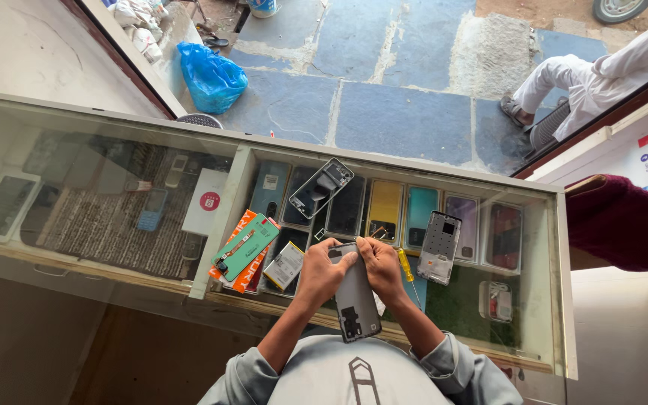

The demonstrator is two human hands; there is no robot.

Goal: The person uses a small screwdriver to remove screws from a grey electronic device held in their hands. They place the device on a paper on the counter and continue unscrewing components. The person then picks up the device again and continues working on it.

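Glass tops the bench (114,120), a long display case with pale frame strips, and through the pane show rows of phones and phone cases in yellow, teal, pink and dark tones, laid flat side by side. Beyond the bench lies a floor of large blue-grey stone slabs with rough pale mortar joints; a crumpled blue plastic bag (211,76) sits there near the wall. At upper right a person in white clothes sits on the paving, one sandalled foot (515,110) showing, and a dark red sleeve (624,223) reaches in from the right edge.

On the glass rest a green and orange flat package (245,249), a small flat battery (284,265), a clear phone frame (321,187), a pale inner phone frame (438,246) full of cut-outs, and a yellow-handled screwdriver (406,265).

Held above the near edge of the bench is a grey smartphone (355,296), smooth back panel up, slim and rectangular with rounded corners, its camera cut-out toward the person. The left hand (322,271) wraps its left edge, grip closed on it with the thumb on top. The right hand (381,268) clasps the top right corner, fingers curled tight.
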